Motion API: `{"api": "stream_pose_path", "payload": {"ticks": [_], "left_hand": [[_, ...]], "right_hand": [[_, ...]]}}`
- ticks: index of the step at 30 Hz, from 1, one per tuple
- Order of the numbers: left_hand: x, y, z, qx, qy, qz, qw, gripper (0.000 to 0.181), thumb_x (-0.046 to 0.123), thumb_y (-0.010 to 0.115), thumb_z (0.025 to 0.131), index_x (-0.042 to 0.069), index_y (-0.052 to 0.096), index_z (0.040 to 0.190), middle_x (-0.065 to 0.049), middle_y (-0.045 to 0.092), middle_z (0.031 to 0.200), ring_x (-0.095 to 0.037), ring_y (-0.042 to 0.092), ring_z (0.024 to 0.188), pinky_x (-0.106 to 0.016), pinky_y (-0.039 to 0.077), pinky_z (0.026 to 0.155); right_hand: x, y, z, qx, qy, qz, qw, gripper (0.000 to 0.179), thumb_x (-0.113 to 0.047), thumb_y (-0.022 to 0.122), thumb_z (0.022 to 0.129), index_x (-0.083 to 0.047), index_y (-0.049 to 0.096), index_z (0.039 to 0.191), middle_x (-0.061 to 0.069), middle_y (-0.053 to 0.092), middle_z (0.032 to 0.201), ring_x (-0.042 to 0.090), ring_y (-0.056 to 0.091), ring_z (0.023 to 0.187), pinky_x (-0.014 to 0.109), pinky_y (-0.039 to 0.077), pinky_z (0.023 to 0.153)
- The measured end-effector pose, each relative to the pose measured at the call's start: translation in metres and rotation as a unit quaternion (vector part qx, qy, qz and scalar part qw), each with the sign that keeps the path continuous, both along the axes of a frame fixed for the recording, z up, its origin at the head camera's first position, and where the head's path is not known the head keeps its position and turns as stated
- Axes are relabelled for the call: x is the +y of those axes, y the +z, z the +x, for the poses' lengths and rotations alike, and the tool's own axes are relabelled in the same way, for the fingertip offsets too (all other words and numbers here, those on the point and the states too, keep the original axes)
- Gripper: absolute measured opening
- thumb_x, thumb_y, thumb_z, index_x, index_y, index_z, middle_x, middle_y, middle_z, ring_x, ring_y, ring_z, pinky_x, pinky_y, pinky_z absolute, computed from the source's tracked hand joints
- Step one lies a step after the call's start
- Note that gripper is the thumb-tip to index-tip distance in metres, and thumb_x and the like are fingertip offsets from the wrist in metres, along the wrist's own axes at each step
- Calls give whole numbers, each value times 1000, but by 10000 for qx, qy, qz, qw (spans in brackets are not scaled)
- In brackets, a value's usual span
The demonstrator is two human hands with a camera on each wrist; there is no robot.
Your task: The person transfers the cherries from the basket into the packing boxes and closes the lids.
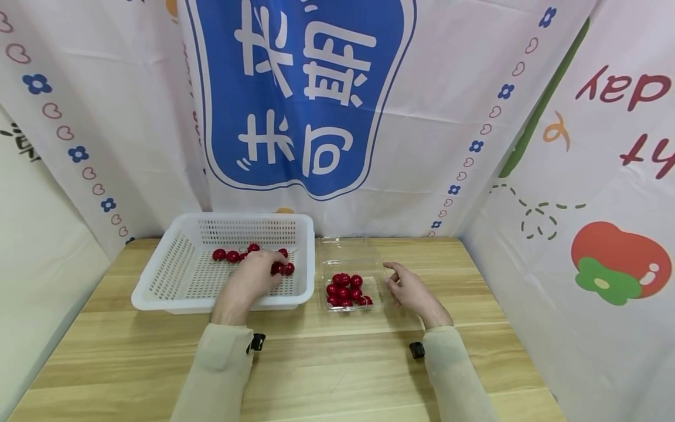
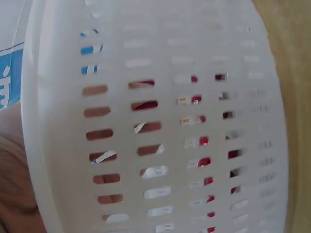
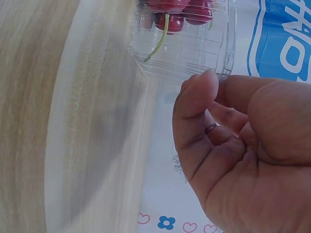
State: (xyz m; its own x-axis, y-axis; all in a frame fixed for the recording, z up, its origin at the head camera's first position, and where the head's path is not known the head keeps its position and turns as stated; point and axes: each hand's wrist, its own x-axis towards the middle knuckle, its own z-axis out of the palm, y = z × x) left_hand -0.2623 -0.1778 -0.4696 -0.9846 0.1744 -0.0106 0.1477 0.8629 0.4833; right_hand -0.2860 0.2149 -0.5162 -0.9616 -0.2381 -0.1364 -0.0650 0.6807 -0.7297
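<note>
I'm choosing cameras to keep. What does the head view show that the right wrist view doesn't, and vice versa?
Head view, not right wrist: the white basket, the left grip in it and the red fruit print. Right wrist view, not head: a green stem close up and the palm side of the right grip. Both share that grip, the clear container, red cherries, wooden table and printed wall hanging.

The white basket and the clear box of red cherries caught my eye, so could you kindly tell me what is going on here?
A person's left hand is reaching into the white perforated plastic basket, its fingers among glossy red cherries; whether it grips one is unclear. The right hand is beside the open clear plastic box, which already holds a cluster of similar cherries. Both containers stand side by side on a wood-grain table.
</note>
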Motion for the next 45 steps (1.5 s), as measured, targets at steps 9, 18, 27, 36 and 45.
{"api": "stream_pose_path", "payload": {"ticks": [9, 18, 27, 36, 45], "left_hand": [[11, -4, 5, 656, 31, 195, 9977, 37, 1, 85, 100, 5, 82, 138, -23, 81, 142, -45, 78, 135, -62, 66, 116], [26, 0, 11, 1388, 66, 310, 9898, 35, 1, 79, 105, 2, 80, 140, -20, 81, 146, -45, 78, 138, -61, 67, 116], [50, 7, 17, 2190, -276, 471, 9742, 35, -1, 83, 102, 2, 81, 137, -20, 83, 140, -45, 78, 134, -60, 67, 117], [87, 6, 24, 2134, -779, 367, 9732, 35, -1, 88, 100, 5, 82, 135, -14, 84, 135, -36, 81, 126, -50, 71, 110], [120, -9, 28, 2089, -1361, 275, 9680, 28, -2, 85, 102, 4, 84, 129, -12, 85, 130, -35, 83, 121, -48, 72, 108]], "right_hand": [[1, 0, 0, 15, -22, -2, 10000, 57, -5, 57, 122, -3, 44, 178, 24, 72, 117, 25, 68, 70, 43, 66, 66], [1, -1, 0, 4, 3, -28, 10000, 57, -5, 56, 122, -4, 44, 178, 23, 72, 117, 24, 67, 70, 45, 67, 67], [1, -1, 1, 41, -2, -21, 10000, 57, -6, 56, 122, -4, 45, 178, 24, 73, 118, 29, 69, 69, 47, 67, 66], [2, -1, -2, 73, 29, -18, 10000, 56, -6, 57, 123, -4, 46, 177, 24, 72, 116, 26, 67, 67, 46, 66, 64], [2, -2, -2, 127, 50, 25, 9999, 56, -6, 58, 122, -3, 47, 176, 23, 74, 117, 28, 69, 67, 46, 66, 64]]}}
